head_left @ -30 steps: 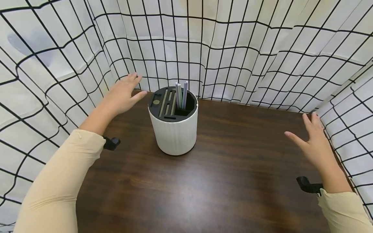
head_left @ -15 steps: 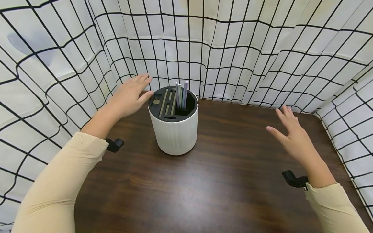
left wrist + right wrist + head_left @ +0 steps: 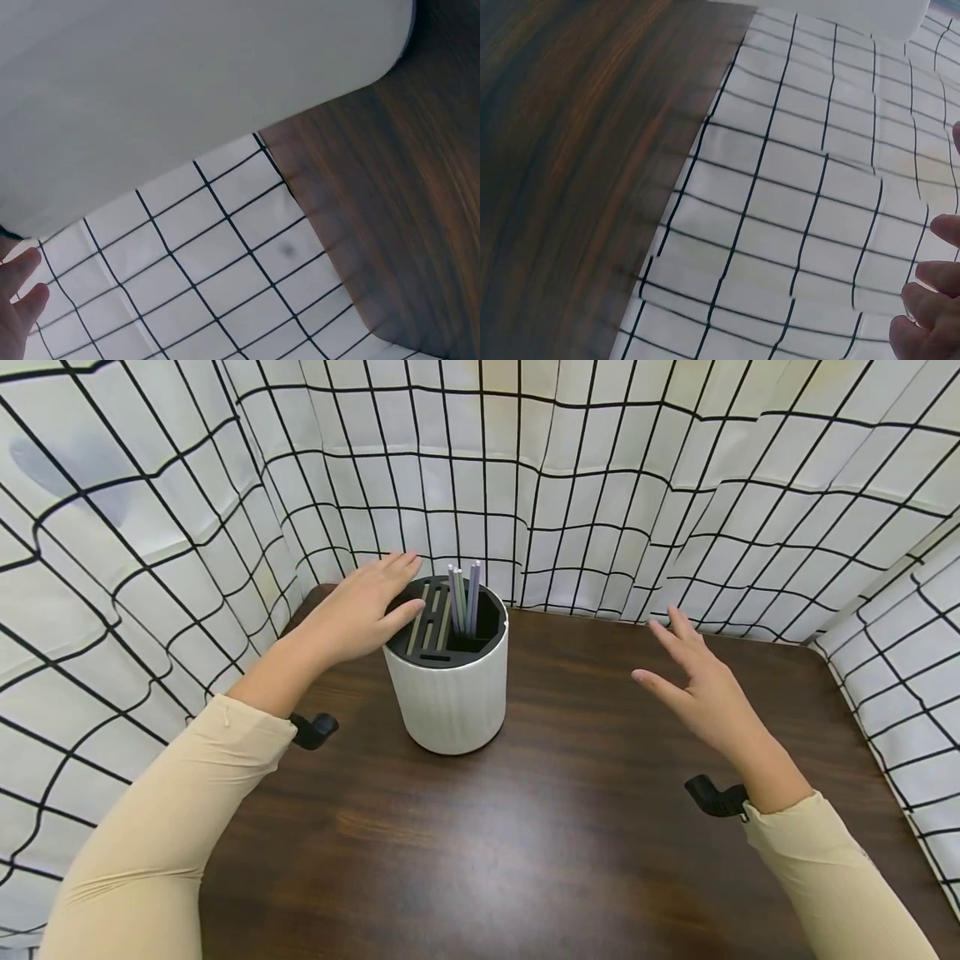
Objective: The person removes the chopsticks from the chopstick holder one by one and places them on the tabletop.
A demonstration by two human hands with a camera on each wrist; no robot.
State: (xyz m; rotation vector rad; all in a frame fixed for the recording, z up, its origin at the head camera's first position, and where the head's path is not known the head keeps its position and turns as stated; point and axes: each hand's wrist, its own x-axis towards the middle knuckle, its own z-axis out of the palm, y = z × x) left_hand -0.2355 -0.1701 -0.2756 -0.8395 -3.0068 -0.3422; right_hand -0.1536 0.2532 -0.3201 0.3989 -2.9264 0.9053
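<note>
Holder [image 3: 453, 710] stands upright on the counter [image 3: 570, 835], left hand [image 3: 356, 614] at its rim, contact unclear, right hand [image 3: 705, 697] well apart; both hands' fingers extended, thumbs spread. It looks stiff, smooth, perhaps slippery, best held by opposite sides.

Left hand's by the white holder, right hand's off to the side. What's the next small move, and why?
I'd probably bring the right hand leftward to the right side of the white holder. In the head view the left hand overlaps the left edge of its top, though contact is unclear, while the right hand is open and apart from it.
</note>
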